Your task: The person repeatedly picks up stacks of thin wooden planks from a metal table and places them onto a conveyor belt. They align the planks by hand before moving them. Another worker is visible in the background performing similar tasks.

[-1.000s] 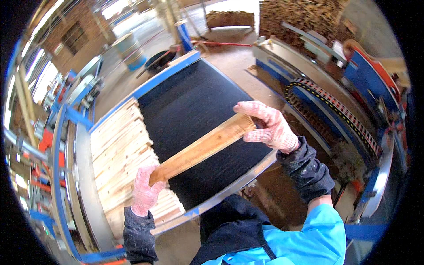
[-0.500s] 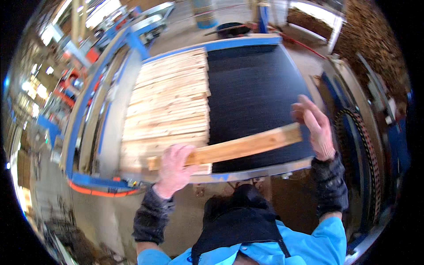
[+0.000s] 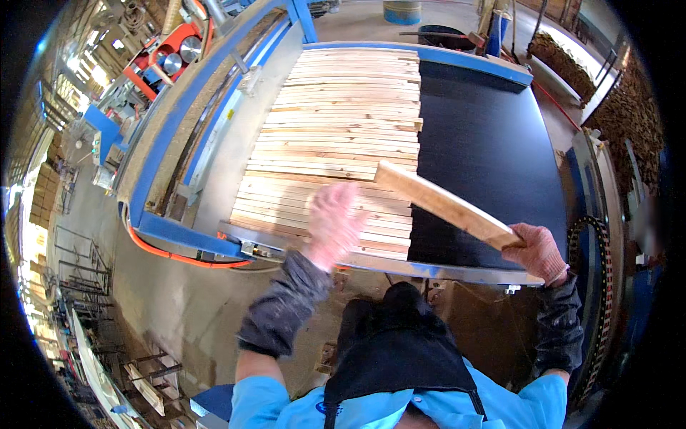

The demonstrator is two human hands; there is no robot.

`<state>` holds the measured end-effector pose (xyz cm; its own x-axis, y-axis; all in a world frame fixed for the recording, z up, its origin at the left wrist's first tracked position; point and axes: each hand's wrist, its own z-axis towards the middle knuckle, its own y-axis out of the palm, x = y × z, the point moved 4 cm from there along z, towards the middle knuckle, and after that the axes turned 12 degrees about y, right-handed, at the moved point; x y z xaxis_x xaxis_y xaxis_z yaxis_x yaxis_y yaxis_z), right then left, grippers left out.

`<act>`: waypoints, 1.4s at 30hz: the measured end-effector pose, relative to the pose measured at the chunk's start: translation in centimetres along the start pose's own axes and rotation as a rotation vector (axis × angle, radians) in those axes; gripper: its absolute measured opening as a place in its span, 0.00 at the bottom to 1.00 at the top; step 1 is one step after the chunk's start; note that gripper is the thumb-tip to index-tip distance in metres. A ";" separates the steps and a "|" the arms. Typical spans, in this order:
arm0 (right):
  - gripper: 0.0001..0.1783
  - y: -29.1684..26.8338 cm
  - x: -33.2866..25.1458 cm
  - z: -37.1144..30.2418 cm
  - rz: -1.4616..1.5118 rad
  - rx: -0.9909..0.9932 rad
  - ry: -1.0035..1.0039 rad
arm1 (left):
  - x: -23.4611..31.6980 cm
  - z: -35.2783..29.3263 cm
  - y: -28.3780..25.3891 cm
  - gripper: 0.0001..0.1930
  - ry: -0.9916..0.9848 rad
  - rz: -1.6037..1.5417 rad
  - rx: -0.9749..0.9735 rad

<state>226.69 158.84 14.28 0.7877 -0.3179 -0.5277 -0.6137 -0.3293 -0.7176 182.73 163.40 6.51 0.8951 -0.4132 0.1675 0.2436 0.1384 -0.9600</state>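
Since 0.5 seconds ago, the left grip (image 3: 333,223) has come off the loose board (image 3: 450,204), while the right grip (image 3: 536,252), then spread and apart from its end, is now closed around it. The board's free end has swung away from the wearer's body.

Biggest is the blue-framed machine bed (image 3: 486,143), stretching beyond both grips, its bare black surface left of the right grip and past it. Brown wood scraps (image 3: 625,129) are heaped well beyond the right grip, on its right. Pale wooden strips (image 3: 336,136) lie side by side beneath the left grip and beyond it, their right ends uneven. Near the right grip, on its outer side, a cable chain (image 3: 604,286) curves. Far past the left grip stand a black basin (image 3: 444,37) and a blue drum (image 3: 402,12). An orange hose (image 3: 179,259) bends left of the left grip.

From the right grip, the loose board slants left and away, its free end over the strips; whether it touches them I cannot tell. The right grip's gloved fingers wrap its near end. The left grip, blurred, has loosely extended fingers and holds nothing visible.
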 end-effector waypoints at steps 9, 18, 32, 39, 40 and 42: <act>0.31 -0.5 6.6 3.5 -0.026 0.233 -0.090 | -7.1 3.5 4.6 0.28 0.004 0.118 -0.083; 0.32 -1.7 7.0 7.7 -0.290 0.251 -0.262 | -6.5 8.5 3.6 0.24 -0.091 0.152 -0.327; 0.28 -3.5 4.2 14.4 -0.775 0.162 -0.295 | -5.1 7.3 4.7 0.28 -0.179 0.203 -0.417; 0.21 1.4 -1.2 17.5 -0.706 0.167 -0.494 | -6.9 6.5 4.4 0.25 -0.189 0.029 -0.228; 0.19 2.6 -2.4 17.9 -0.748 0.177 -0.518 | -7.1 5.9 4.5 0.24 -0.203 0.005 -0.198; 0.17 4.8 -4.9 18.3 -0.729 0.168 -0.532 | -7.5 4.5 4.4 0.24 -0.258 0.061 -0.054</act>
<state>220.90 175.13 5.11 0.9234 0.3828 -0.0282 0.0283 -0.1412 -0.9896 178.72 171.16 2.07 0.9748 -0.1619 0.1535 0.1717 0.1051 -0.9795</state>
